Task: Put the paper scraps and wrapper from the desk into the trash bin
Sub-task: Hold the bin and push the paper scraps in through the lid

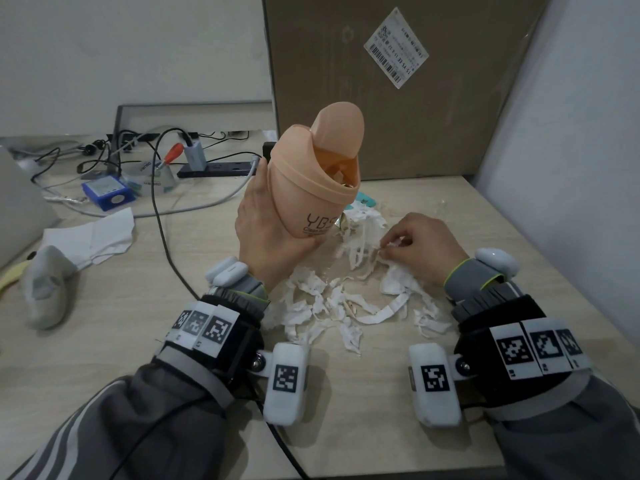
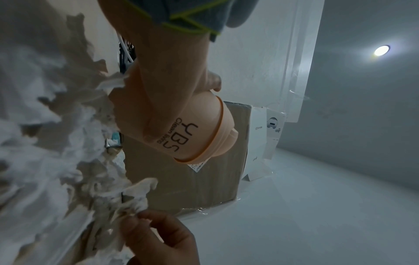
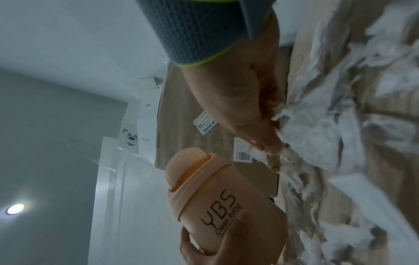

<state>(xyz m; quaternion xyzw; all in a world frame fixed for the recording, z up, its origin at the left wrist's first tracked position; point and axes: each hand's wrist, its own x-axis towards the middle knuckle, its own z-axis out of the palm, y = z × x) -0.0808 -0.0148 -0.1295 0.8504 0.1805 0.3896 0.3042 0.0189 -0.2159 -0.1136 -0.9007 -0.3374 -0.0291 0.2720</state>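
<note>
My left hand (image 1: 273,226) grips a peach swing-lid trash bin (image 1: 311,181) around its lower body and holds it off the desk, tilted to the right. Its flap stands open and pale scraps show inside. In the left wrist view the same hand (image 2: 172,86) wraps the bin (image 2: 199,136). Torn white paper scraps (image 1: 329,306) lie heaped on the desk under and between my hands. My right hand (image 1: 415,244) pinches some scraps at the pile's right side, fingers curled; its wrist view shows the fingertips (image 3: 269,143) in the scraps (image 3: 340,125). A teal wrapper (image 1: 363,199) lies behind the bin.
A big cardboard box (image 1: 398,81) stands at the desk's back edge. A wall (image 1: 571,168) closes the right side. At the left are cables and a power strip (image 1: 214,168), a blue box (image 1: 107,194), a white tissue (image 1: 93,237) and a grey sock-like thing (image 1: 45,285).
</note>
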